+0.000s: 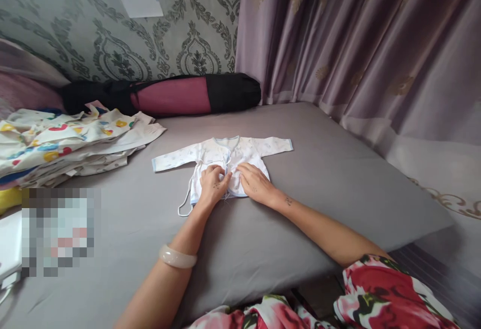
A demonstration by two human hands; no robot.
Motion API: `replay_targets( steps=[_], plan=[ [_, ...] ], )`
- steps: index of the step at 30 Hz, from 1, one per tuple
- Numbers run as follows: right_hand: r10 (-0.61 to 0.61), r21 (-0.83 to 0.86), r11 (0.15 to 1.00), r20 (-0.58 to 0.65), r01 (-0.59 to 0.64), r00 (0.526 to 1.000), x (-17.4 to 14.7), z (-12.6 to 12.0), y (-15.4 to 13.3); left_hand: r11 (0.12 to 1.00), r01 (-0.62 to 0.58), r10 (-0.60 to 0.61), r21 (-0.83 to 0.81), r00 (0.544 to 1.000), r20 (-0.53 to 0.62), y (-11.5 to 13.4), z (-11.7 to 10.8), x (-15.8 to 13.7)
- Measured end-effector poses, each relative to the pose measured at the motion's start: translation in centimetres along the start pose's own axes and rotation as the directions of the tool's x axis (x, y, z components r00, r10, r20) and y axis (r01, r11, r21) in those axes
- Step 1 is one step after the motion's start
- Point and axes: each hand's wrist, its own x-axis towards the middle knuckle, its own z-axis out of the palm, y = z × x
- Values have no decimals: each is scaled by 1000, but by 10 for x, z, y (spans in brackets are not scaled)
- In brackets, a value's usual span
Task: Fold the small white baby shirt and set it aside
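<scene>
A white baby shirt (240,145) with light blue trim and a faint print lies spread on the bed, sleeves out to both sides. My left hand (214,184) rests on its front with the fingers bent and the thumb near the middle edge, pinching the cloth there. On the shirt's other half, my right hand (256,183) lies with its fingers stretched out flat, pressing on the fabric. Thin white ties show near the middle, and a longer white tie (182,210) loops onto the sheet at the left. The fingers hide part of the front.
Folded printed clothes (75,138) are piled at the left. A long black and dark pink bag (173,96) lies along the patterned wall. Purple curtains (319,43) hang at the right beside the grey bed (338,178). A white device with a cable (9,249) and a blurred patch sit at lower left.
</scene>
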Motion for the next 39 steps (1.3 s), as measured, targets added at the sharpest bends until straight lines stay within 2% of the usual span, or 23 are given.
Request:
replay_targets(
  steps=[3, 8, 10, 16, 19, 21, 24, 26, 31, 39],
  plan=[
    [39, -156, 987, 49, -31, 998, -5, 6, 10, 999, -36, 36, 21, 999, -10, -2, 0, -1],
    [281, -304, 917, 33, -258, 959, -17, 9, 27, 995, -87, 87, 48, 996, -2, -6, -1, -2],
    [336, -339, 888, 17, -311, 942, -24, 6, 34, 995, -84, 83, 55, 996, 7, -6, -1, -2],
    [332, -400, 872, 58, -283, 941, -33, -21, 38, 996, -63, 64, 64, 998, -18, -3, 1, -5],
    [291, -397, 883, 41, -252, 956, -13, -37, 33, 995, -84, 87, 50, 995, -41, -3, 3, -7],
    [216, -371, 909, 25, -191, 976, 11, -43, 31, 994, -98, 100, 40, 993, -56, -4, 3, -9],
    [95, -285, 956, 51, -77, 994, 54, -41, 30, 994, -100, 103, 31, 992, -78, -4, 2, -12],
    [68, -250, 967, 55, -53, 996, 81, -36, 31, 995, -94, 96, 29, 992, -84, -2, 0, -14],
    [117, -279, 957, 142, -74, 983, 126, -26, 33, 997, -65, 68, 50, 995, -74, 2, -3, -20],
    [207, -349, 933, 322, -88, 924, 144, -31, 25, 993, -87, 90, 82, 996, -29, 4, -6, -22]
  ],
)
